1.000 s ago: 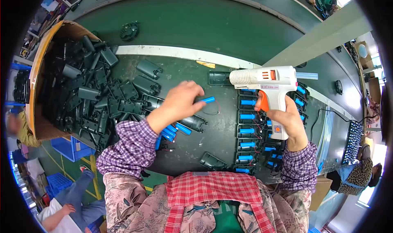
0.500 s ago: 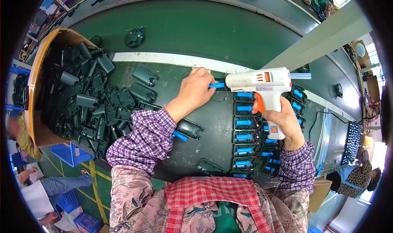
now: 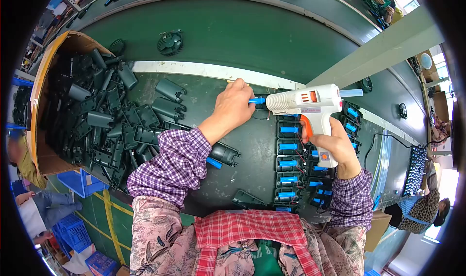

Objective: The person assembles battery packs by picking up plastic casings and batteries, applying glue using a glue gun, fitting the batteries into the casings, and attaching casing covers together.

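My left hand [image 3: 234, 104] is closed at the far side of the bench, with its fingers around a blue battery cell [image 3: 257, 100]. The cell's end sticks out to the right, over a dark plastic housing partly hidden by the hand. My right hand [image 3: 336, 147] grips a white hot glue gun [image 3: 310, 101] by its handle, near the orange trigger. The gun's nozzle points left, close to the cell, and a clear glue stick [image 3: 351, 93] protrudes from its back. Below the gun, rows of black housings with blue cells [image 3: 288, 163] and thin wires stand on the bench.
A cardboard box [image 3: 39, 106] spills dark housings [image 3: 116, 111] on the left. Another blue cell [image 3: 213, 163] lies near my left sleeve. Fan parts [image 3: 170, 43] sit on the green conveyor belt [image 3: 218, 28]. A slanted metal post [image 3: 378, 48] rises at right, near clear glue sticks [image 3: 384, 159].
The glue gun has come slightly lower and left, nearer the cell in my left hand. Fan parts on the belt have shifted right. My left hand stays almost in place.
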Available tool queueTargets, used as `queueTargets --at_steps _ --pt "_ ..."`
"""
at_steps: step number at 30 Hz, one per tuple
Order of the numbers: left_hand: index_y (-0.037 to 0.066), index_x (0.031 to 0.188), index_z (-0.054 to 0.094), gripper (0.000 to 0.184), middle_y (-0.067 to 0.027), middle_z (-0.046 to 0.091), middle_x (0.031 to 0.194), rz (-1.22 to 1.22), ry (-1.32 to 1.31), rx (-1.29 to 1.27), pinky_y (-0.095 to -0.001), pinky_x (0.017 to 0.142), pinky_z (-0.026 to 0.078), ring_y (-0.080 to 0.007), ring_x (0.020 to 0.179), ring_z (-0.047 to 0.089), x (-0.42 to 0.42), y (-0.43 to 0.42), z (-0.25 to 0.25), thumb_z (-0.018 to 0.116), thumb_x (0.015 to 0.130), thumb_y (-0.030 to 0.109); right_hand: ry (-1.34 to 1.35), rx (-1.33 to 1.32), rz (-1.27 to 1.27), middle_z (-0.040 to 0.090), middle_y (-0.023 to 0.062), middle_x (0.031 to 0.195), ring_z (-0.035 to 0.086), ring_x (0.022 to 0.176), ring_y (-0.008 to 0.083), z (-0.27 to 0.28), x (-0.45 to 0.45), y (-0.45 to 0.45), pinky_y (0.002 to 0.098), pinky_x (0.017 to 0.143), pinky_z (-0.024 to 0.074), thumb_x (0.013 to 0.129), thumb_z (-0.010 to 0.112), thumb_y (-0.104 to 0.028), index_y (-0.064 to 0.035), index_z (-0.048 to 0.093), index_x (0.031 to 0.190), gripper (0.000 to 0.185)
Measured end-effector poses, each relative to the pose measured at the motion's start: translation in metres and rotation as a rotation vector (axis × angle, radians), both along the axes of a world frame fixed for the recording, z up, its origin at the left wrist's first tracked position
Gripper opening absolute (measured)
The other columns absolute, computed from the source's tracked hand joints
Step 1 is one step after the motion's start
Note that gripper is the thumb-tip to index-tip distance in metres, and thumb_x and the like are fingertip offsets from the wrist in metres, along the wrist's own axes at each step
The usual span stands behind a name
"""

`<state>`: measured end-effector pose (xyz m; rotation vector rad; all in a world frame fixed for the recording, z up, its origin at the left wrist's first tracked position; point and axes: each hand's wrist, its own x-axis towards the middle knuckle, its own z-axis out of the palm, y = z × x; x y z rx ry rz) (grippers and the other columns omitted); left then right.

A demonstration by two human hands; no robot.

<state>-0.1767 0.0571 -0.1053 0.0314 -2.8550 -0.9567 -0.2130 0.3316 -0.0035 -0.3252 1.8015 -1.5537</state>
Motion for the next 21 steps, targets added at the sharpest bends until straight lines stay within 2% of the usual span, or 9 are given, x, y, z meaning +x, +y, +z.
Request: queueTargets --at_steps 6,8,9,11,12,13,15,19,21 --pt "0.005 0.101 0.066 0.024 -0.0105 0.058 0.108 -0.005 -0.022 0.067 -0.0460 0.087 0.052 -0.0322 0.108 0.060 0.002 -0.007 0.012 0.074 0.081 0.016 0.001 0.039 0.008 0.068 0.0111 0.094 0.065 0.087 0.0218 0.000 0.001 0.002 0.0346 0.081 0.0518 0.070 0.060 -0.001 0.0064 0.061 0.117 0.047" --pt "0.006 0.106 0.064 0.030 -0.0108 0.058 0.110 0.012 -0.061 0.130 -0.0461 0.087 0.053 -0.0330 0.109 0.060 0.008 -0.011 0.016 0.075 0.080 0.018 -0.045 -0.010 -0.016 0.069 0.0133 0.099 0.066 0.092 0.0245 -0.001 0.002 0.001 0.0363 0.088 0.0522 0.070 0.059 -0.003 0.0076 0.060 0.119 0.051" --pt "0.006 0.111 0.063 0.036 -0.0112 0.058 0.112 -0.032 -0.028 0.093 -0.0461 0.087 0.053 -0.0338 0.110 0.060 0.011 -0.014 0.015 0.076 0.080 0.019 -0.048 -0.016 -0.011 0.069 0.0133 0.099 0.066 0.092 0.0245 0.000 0.003 0.000 0.0363 0.088 0.0522 0.070 0.059 -0.003 0.0076 0.060 0.119 0.051" --pt "0.007 0.115 0.061 0.041 -0.0116 0.057 0.115 -0.061 0.000 0.048 -0.0461 0.088 0.054 -0.0347 0.111 0.061 0.012 -0.018 0.012 0.077 0.080 0.021 0.003 -0.091 -0.085 0.069 0.0157 0.104 0.067 0.099 0.0277 0.003 0.006 -0.004 0.0385 0.096 0.0508 0.069 0.057 -0.003 0.0088 0.058 0.123 0.055" --pt "0.007 0.117 0.061 0.043 -0.0112 0.058 0.115 -0.082 0.015 0.046 -0.0444 0.087 0.054 -0.0328 0.108 0.062 0.008 -0.018 0.007 0.077 0.080 0.020 0.008 -0.097 -0.082 0.068 0.0169 0.108 0.067 0.105 0.0294 0.001 0.005 -0.001 0.0403 0.103 0.0484 0.069 0.056 -0.004 0.0087 0.058 0.125 0.058" --pt "0.007 0.119 0.061 0.045 -0.0108 0.058 0.115 -0.100 0.026 0.046 -0.0426 0.086 0.054 -0.0308 0.106 0.064 0.007 -0.019 0.001 0.078 0.080 0.019 0.017 -0.075 -0.087 0.068 0.0169 0.108 0.066 0.104 0.0292 0.005 0.006 -0.003 0.0404 0.103 0.0480 0.068 0.057 -0.006 0.0088 0.058 0.126 0.059" --pt "0.007 0.120 0.061 0.047 -0.0122 0.059 0.117 -0.146 0.160 -0.029 -0.0424 0.089 0.054 -0.0336 0.109 0.063 -0.002 -0.023 -0.006 0.079 0.079 0.018 0.043 -0.107 -0.093 0.068 0.0170 0.109 0.066 0.104 0.0293 0.003 0.006 -0.001 0.0406 0.101 0.0482 0.068 0.059 -0.011 0.0092 0.057 0.126 0.062" --pt "0.007 0.121 0.062 0.047 -0.0135 0.059 0.121 -0.188 0.117 -0.011 -0.0425 0.092 0.053 -0.0353 0.111 0.062 0.001 -0.040 0.002 0.079 0.080 0.021 0.092 -0.112 -0.105 0.066 0.0166 0.109 0.066 0.100 0.0285 0.002 0.008 0.002 0.0400 0.097 0.0495 0.069 0.063 -0.016 0.0101 0.055 0.129 0.065" --pt "0.008 0.116 0.064 0.036 -0.0124 0.063 0.115 -0.275 0.235 -0.048 -0.0419 0.092 0.053 -0.0354 0.108 0.062 0.021 -0.057 0.020 0.075 0.083 0.018 0.110 -0.107 -0.139 0.065 0.0174 0.109 0.064 0.101 0.0280 0.007 0.014 0.003 0.0401 0.096 0.0495 0.070 0.063 -0.017 0.0113 0.053 0.131 0.068"
